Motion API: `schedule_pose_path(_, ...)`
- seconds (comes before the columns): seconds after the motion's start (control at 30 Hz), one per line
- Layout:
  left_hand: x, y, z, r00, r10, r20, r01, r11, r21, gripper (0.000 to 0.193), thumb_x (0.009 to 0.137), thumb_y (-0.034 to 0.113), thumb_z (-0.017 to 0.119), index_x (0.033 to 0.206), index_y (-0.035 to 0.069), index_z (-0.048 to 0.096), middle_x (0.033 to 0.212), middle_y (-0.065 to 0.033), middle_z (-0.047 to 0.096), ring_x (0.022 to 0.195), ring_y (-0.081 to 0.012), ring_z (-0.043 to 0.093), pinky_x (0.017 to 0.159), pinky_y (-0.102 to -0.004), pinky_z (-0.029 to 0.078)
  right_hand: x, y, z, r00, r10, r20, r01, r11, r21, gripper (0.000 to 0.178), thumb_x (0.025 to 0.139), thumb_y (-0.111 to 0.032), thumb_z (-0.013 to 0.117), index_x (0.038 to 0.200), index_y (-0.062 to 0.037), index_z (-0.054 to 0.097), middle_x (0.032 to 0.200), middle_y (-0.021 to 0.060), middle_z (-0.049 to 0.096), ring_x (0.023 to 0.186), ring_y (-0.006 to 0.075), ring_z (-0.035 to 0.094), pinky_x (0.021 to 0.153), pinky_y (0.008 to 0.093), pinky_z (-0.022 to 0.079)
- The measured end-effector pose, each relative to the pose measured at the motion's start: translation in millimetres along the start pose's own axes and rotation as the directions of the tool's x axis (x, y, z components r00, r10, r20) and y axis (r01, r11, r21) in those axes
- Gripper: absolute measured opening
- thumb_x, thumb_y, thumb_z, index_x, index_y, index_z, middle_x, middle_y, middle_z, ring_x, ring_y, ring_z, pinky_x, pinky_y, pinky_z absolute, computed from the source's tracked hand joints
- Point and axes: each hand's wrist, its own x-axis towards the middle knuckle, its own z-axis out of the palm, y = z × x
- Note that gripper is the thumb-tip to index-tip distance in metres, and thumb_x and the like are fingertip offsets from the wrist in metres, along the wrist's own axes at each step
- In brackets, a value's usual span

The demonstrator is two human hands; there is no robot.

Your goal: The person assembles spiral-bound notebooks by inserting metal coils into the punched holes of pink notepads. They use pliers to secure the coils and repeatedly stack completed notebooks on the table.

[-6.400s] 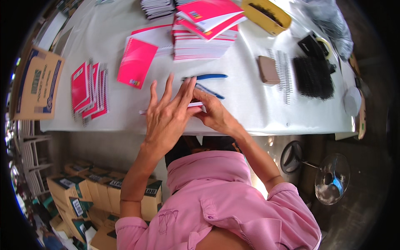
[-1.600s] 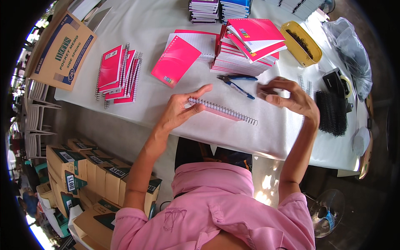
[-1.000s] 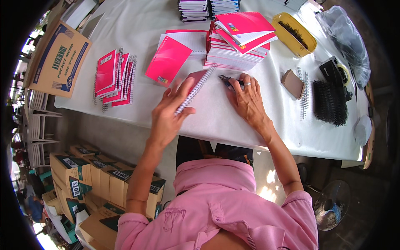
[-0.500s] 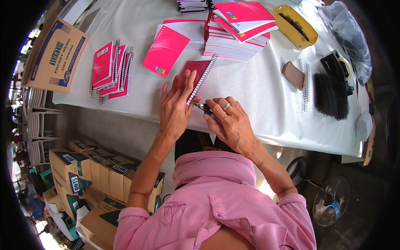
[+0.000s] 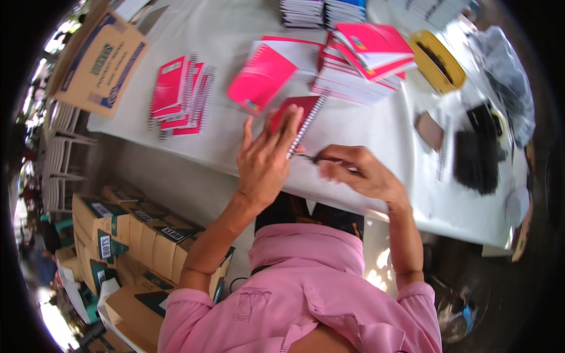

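A spiral notebook (image 5: 306, 117) with a dark pink cover lies tilted near the table's front edge, its wire coil along the right side. My left hand (image 5: 265, 162) holds it, fingers spread over the cover and thumb near the coil's lower end. In my right hand (image 5: 362, 170) is a pair of pliers (image 5: 313, 158), mostly covered by the fingers, with the slim jaws pointing at that coil end. Whether the jaws touch the wire is too blurred to tell. Beyond the notebook lies a loose pink cover (image 5: 262, 79) with punched holes.
Finished-looking spiral notebooks (image 5: 179, 97) pile up at left, beside a carton (image 5: 103, 62). A tall stack of pink booklets (image 5: 359, 79) stands behind. Rightward are a yellow tub (image 5: 456, 79), loose coils (image 5: 445, 147) and black coils (image 5: 475, 162). Cartons (image 5: 141, 235) crowd the floor at left.
My right hand has turned and drawn slightly right with the pliers, away from the coil's end. My left hand stays on the notebook. The whole view has shifted a little.
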Motion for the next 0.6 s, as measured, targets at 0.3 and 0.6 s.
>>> schedule_pose_path(0.3,49.9,-131.6,-86.3,0.968,-0.032,-0.25,0.126,0.921,0.368,0.066,0.088,0.027,0.069,0.149,0.021,0.045,0.146,0.0019,0.053,0.138,-0.033,0.046,0.114,-0.0577,0.029,32.6,37.3,-14.2,0.892,-0.309,-0.33,-0.01,0.717,-0.697,0.036,0.088,-0.018,0.071,0.12,-0.0041,0.062,0.132,0.0173,0.053,0.125,0.0362,0.046,0.1,0.0496,0.04)
schedule_pose_path(0.6,36.9,-136.0,-45.5,0.991,-0.125,0.047,0.117,0.98,0.16,0.087,0.082,0.029,0.076,0.155,0.015,0.032,0.161,-0.0067,0.031,0.151,-0.0382,0.018,0.119,-0.0553,0.018,135.6,23.5,11.8,0.909,0.188,-0.372,-0.02,0.912,0.41,0.027,0.094,-0.019,0.069,0.107,0.0046,0.063,0.099,0.0141,0.07,0.092,0.0218,0.069,0.079,0.0356,0.055)
